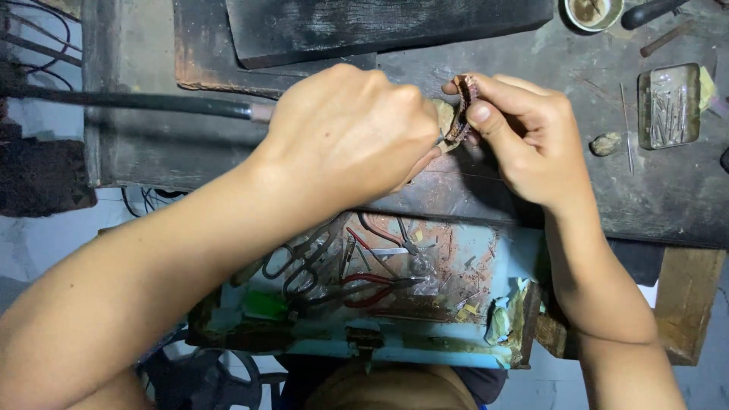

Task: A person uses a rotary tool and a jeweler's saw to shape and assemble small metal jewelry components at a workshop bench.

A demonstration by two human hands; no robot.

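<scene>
Dark scarred workbench [668, 190], open blue drawer [425, 353] beneath.

the bracelet-like piece [463, 110] at upper centre looks like dull coppery metal, rough and ridged. the desk [577, 99] is dark, scuffed, matt wood. the drawer [425, 353] at lower centre is chipped, pale blue painted wood. the pliers [372, 288] have glossy red handles. the small tray [668, 105] at upper right is shiny metal.
</scene>
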